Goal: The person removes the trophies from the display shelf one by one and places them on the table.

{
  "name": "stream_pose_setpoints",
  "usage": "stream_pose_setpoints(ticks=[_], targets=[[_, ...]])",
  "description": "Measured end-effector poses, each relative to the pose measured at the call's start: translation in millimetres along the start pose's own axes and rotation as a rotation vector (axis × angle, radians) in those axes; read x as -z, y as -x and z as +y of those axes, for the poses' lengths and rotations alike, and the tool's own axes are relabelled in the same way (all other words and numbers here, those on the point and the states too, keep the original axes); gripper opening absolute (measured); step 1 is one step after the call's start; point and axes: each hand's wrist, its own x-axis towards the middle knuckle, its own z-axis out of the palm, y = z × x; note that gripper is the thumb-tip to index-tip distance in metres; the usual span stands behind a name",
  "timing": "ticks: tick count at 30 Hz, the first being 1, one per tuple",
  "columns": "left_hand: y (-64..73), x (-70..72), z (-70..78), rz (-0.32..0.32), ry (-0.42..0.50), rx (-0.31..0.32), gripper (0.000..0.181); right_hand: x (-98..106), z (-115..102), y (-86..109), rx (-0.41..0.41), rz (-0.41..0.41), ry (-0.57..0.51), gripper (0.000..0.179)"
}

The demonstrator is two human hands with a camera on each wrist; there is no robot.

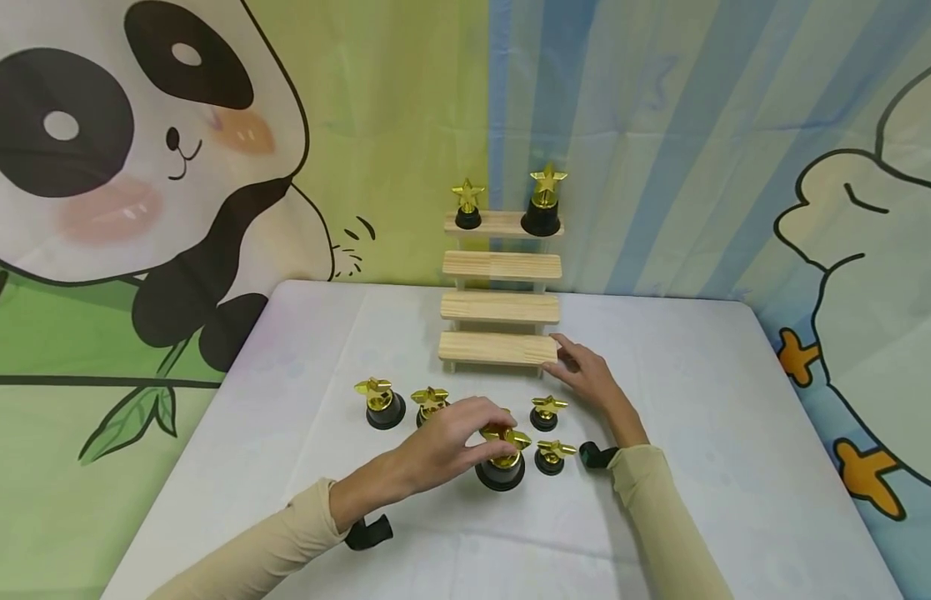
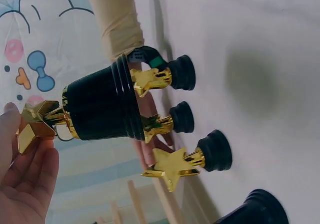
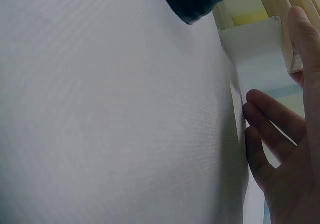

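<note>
My left hand pinches the gold star of a large trophy with a black base. In the left wrist view this trophy is clear of the table, its base casting a shadow. At the right end of the lowest step of a wooden tiered stand, my right hand holds the board between thumb and forefinger. Its other fingers are loosely extended near the tabletop. Two small star trophies stand right of the held one: one farther back, another nearer.
A larger trophy stands at the left, beside another trophy partly hidden behind my left hand. The stand's top step carries a small trophy and a big one. Printed cloth hangs behind the white table.
</note>
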Motion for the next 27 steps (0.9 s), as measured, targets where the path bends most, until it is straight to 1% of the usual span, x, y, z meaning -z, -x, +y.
stream_pose_setpoints(ticks=[6, 10, 16, 24, 27], targets=[[13.8, -11.6, -7.5, -0.006, -0.035, 0.008, 0.027, 1.0, 0.3, -1.7, -0.002, 0.0, 0.0, 0.064], [22.1, -19.8, -13.9, -0.007, -0.064, 0.01, 0.03, 0.9, -0.5, -2.2, -0.012, -0.006, -0.002, 0.065], [32.8, -28.8, -21.2, -0.026, -0.09, 0.048, 0.028, -0.9, -1.4, -2.0, -0.021, -0.008, -0.006, 0.064], [39.8, -38.2, -24.8, -0.04, -0.095, 0.09, 0.026, -0.9, -0.4, -1.1, -0.021, -0.007, -0.004, 0.064], [41.2, -39.5, -24.8, -0.042, -0.091, 0.119, 0.026, -0.4, -0.2, -0.9, -0.017, -0.009, -0.002, 0.064]])
